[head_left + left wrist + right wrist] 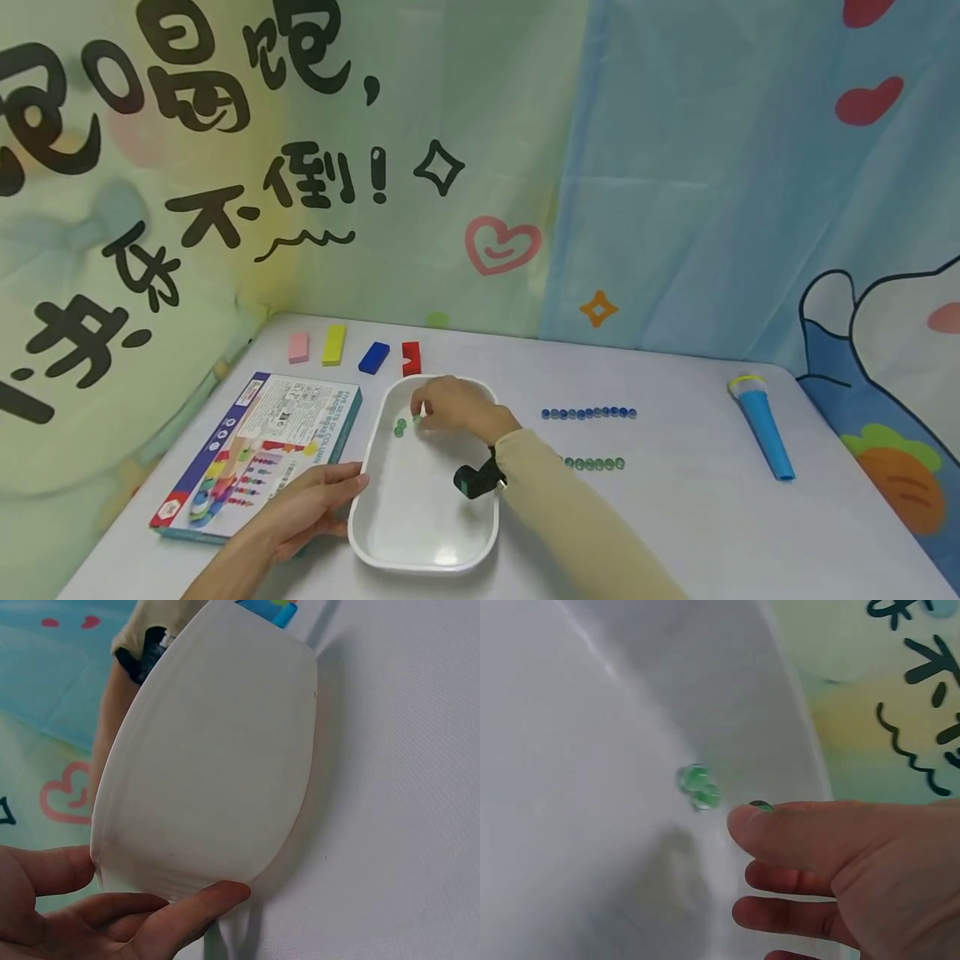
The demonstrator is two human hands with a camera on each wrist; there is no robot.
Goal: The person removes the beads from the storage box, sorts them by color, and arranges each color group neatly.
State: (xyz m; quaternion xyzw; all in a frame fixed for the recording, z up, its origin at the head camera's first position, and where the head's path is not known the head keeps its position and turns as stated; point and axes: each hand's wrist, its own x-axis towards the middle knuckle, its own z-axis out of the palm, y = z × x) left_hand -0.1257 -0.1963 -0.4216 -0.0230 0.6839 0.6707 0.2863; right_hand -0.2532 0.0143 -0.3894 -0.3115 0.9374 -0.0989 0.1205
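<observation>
Nearest me, my left hand [303, 508] rested with straight fingers against the near-left rim of the white tray [420, 542]. Farther in, my right hand [457, 408] pinched a green bead [761, 805] at its fingertips, over two more green beads [699, 787] on the tray floor. I judged them light, hard and slippery, best nipped across the middle.
</observation>
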